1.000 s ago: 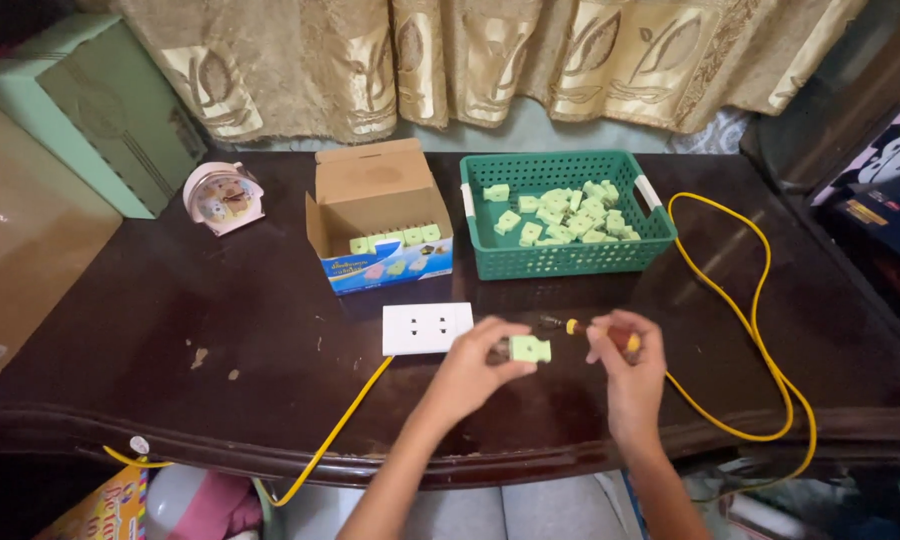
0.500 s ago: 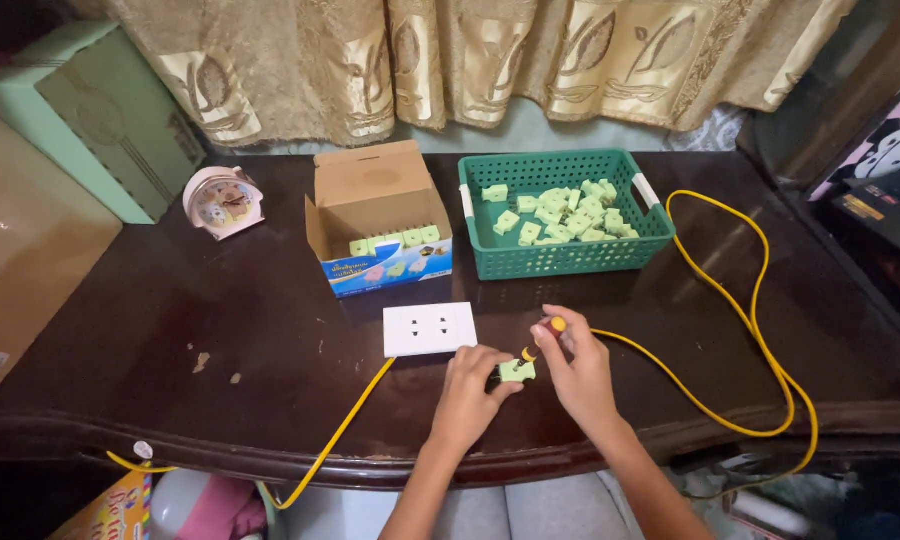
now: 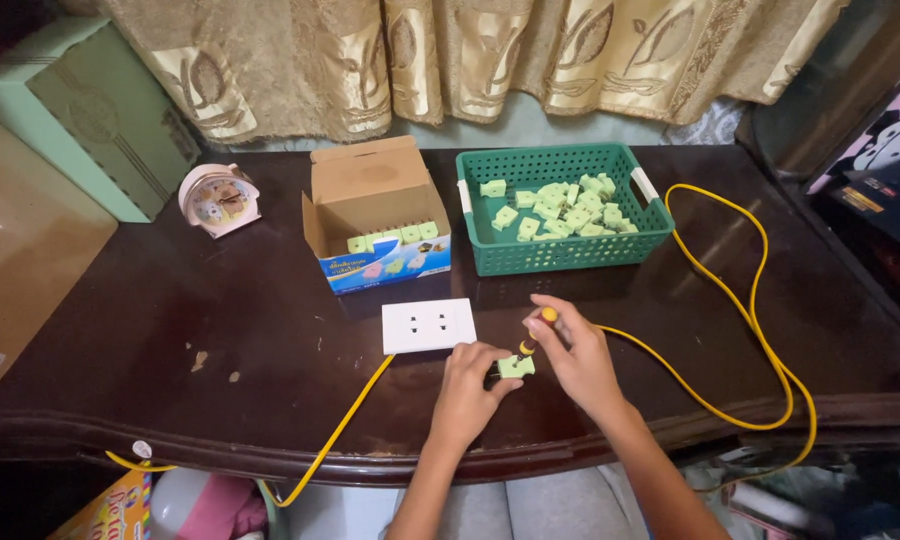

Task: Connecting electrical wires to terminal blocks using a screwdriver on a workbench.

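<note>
Two bare hands meet near the front edge of a dark wooden counter (image 3: 150,330), seen from above. The left hand (image 3: 467,385) pins a small pale green plastic part (image 3: 516,367) flat against the wood, its fingers closed on the part's near side, likely so that it cannot slide or turn. The right hand (image 3: 578,358) holds a small screwdriver (image 3: 535,332) with a yellow and black handle, fingers wrapped tight around it, with the tip angled down onto the top of the green part. The tilt puts the tool's point on the part while the hand stays clear of it.

Just beside the hands, to the left and a little further back, a white double wall socket (image 3: 429,325) lies face up. A yellow cable (image 3: 760,330) runs out from under the right hand, loops wide to the right and back toward a green plastic basket (image 3: 570,252). The basket sits at the back within easy reach and holds a loose heap of similar green parts (image 3: 560,205). Next to it on the left stands an open cardboard box (image 3: 375,215), where more green parts are packed in a neat row. A small pink alarm clock (image 3: 218,199) stands further left, well apart from the work. Patterned gold curtains (image 3: 470,50) hang behind the counter.
</note>
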